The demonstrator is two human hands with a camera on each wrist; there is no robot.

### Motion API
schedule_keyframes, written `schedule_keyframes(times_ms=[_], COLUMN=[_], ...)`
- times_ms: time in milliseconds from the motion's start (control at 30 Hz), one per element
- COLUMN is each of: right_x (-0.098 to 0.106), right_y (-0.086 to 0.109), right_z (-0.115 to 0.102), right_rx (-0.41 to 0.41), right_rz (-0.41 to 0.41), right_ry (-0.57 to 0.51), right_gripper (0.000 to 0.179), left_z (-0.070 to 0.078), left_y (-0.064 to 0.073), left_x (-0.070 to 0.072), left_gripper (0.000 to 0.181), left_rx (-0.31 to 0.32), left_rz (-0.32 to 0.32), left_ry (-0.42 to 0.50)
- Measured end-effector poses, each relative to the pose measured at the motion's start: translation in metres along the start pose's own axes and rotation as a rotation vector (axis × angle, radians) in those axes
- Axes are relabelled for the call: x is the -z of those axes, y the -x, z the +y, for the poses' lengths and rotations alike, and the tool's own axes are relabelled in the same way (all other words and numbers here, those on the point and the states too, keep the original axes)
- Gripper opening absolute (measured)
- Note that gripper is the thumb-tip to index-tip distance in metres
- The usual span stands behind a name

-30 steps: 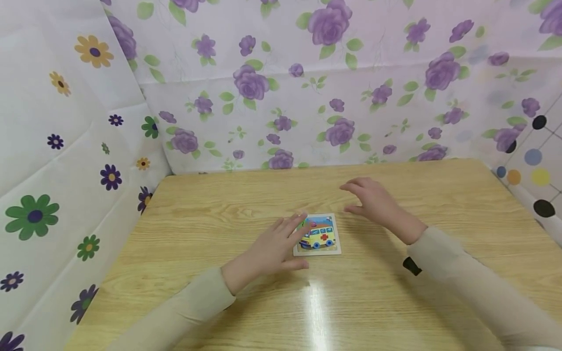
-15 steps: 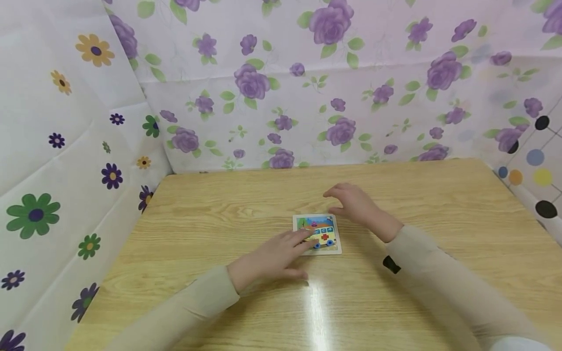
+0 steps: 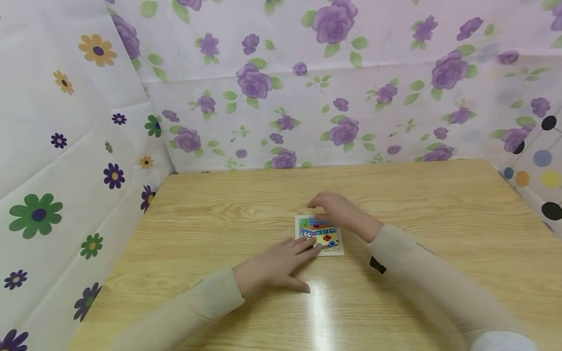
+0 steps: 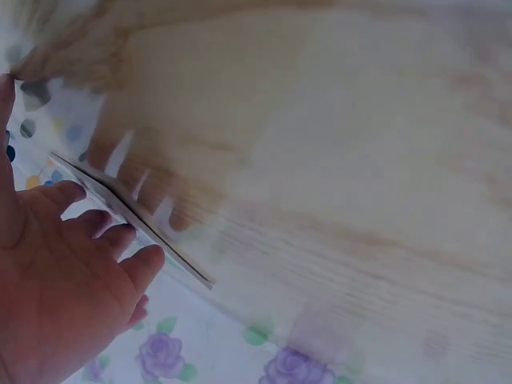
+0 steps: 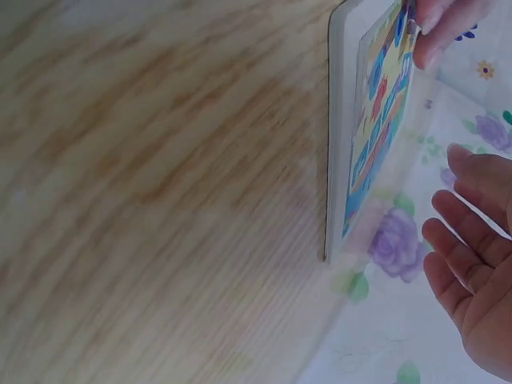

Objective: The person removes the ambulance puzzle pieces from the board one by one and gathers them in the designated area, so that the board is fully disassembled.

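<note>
A small square picture board (image 3: 327,239) with a white border lies flat on the table and shows a yellow ambulance with a red cross. My left hand (image 3: 281,265) reaches over its lower left corner, fingers spread and thumb apart, covering part of the ambulance. In the right wrist view, left fingertips (image 5: 436,28) come right up to the picture surface. My right hand (image 3: 340,214) hovers over the board's upper right corner, fingers loosely bent with nothing between them. From the left wrist, the board (image 4: 136,216) appears edge-on beside the fingers.
The wood-grain table (image 3: 219,209) stretches around both hands, with a bright light reflection in front of the board. A purple-flowered cloth (image 3: 263,117) hangs along the back edge. Another flowered sheet (image 3: 66,204) borders the left side, and a dotted one (image 3: 542,180) the right.
My right hand has moved left and slightly down, from beside the board to over its upper right corner. My left hand has slid a little down and right across the picture.
</note>
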State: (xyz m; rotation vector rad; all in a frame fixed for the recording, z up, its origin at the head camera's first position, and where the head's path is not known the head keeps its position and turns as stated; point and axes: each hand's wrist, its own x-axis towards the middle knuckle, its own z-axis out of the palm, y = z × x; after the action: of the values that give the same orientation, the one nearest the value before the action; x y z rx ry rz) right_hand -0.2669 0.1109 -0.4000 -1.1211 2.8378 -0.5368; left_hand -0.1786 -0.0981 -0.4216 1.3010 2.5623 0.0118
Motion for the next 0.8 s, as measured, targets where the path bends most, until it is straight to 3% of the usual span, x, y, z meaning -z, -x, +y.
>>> schedule_keyframes(times_ms=[133, 467, 800], right_x=[-0.004, -0.013, -0.022], right_y=[-0.005, -0.014, -0.018], right_z=[-0.002, -0.001, 0.0], right_rx=[0.017, 0.004, 0.032], right_rz=[-0.034, -0.1, -0.123], right_ry=[-0.062, -0.135, -0.112], right_gripper=[0.028, 0.024, 0.023], left_z=[0.002, 0.003, 0.004], left_y=[0.003, 0.001, 0.001], left_x=[0.001, 0.001, 0.002], left_gripper=[0.09, 0.09, 0.085], left_rx=[0.022, 0.033, 0.022], left_rz=[-0.036, -0.035, -0.027], left_ry=[0.023, 0.035, 0.045])
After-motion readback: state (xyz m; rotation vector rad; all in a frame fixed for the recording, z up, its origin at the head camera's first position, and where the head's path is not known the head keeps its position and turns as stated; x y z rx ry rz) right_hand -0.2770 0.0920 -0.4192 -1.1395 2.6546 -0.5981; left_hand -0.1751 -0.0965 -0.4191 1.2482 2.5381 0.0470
